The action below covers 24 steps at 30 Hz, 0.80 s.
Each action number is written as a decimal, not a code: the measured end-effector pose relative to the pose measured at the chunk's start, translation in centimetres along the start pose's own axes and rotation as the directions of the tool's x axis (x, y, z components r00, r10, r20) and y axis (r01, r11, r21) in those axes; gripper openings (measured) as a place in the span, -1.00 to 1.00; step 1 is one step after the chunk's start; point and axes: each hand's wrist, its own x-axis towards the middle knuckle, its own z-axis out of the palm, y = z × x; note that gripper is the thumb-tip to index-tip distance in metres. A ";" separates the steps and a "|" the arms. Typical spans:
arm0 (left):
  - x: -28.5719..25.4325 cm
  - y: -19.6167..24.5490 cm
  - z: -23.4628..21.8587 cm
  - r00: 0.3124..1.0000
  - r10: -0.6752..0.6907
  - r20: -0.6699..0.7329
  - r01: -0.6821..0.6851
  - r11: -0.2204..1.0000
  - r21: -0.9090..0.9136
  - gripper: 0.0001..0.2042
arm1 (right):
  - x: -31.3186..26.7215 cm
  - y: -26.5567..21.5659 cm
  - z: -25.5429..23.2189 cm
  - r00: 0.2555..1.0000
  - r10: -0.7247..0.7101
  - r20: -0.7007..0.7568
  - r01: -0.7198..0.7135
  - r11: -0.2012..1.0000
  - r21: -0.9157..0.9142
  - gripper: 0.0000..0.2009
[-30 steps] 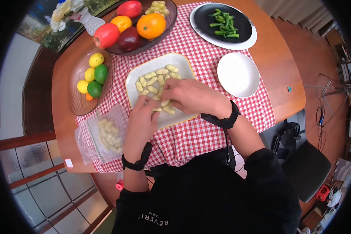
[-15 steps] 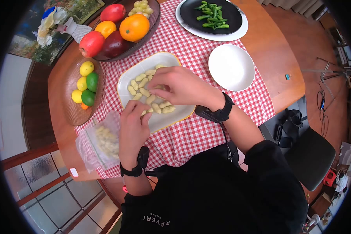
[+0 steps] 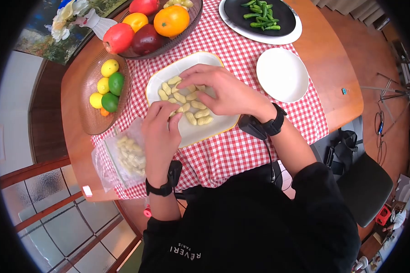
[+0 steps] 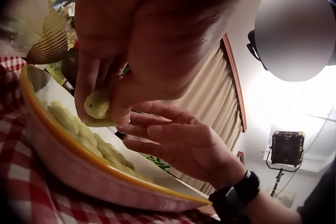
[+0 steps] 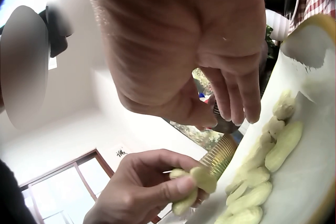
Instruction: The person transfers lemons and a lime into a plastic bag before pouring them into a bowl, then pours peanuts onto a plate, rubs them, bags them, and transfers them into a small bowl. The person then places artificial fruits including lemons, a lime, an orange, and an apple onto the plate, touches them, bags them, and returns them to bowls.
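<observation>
In the head view the left hand [image 3: 161, 132] is over the near-left side of a white tray [image 3: 216, 129] with a yellow rim. Several pale peanuts [image 3: 205, 120] lie in the tray. Between its thumb and fingers the left hand [image 5: 152, 182] pinches a few peanuts [image 5: 184, 201], seen in the right wrist view; one peanut end [image 4: 97, 103] shows in the left wrist view. The right hand [image 3: 225, 93] hovers over the tray, fingers extended and thumb apart, with nothing seen in its grasp.
A clear bag of peanuts [image 3: 130, 154] lies left of the tray. Beyond are a fruit bowl [image 3: 168, 50] and a dish of lemons and limes [image 3: 89, 120]. To the right stand a white bowl [image 3: 282, 75] and a black plate [image 3: 237, 16] of green peppers.
The right hand's fingers have straightened and spread away from the thumb, and it has drawn away from the left hand. The left hand stays over the tray's near-left side. The head view has shifted slightly.
</observation>
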 end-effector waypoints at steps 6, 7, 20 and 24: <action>0.5 -0.9 1.1 0.992 -0.122 -0.007 0.117 0.961 -0.250 -0.80 | 0.3 -0.9 0.0 0.981 0.138 0.137 -0.164 0.966 0.198 -0.64; 0.7 -1.2 1.4 0.985 -0.167 -0.037 0.139 0.905 -0.401 -0.81 | 0.4 -1.2 -0.2 0.975 0.132 0.181 -0.161 0.974 0.158 -0.63; 0.7 -0.9 2.2 0.963 -0.263 -0.060 0.175 0.777 -0.604 -0.78 | 0.3 -1.1 0.3 0.983 0.135 0.122 -0.154 0.974 0.169 -0.63; 1.0 -0.2 1.3 0.948 -0.303 -0.102 0.199 0.808 -0.555 -0.78 | 0.6 -0.8 0.9 0.971 0.236 0.021 -0.233 0.934 0.271 -0.76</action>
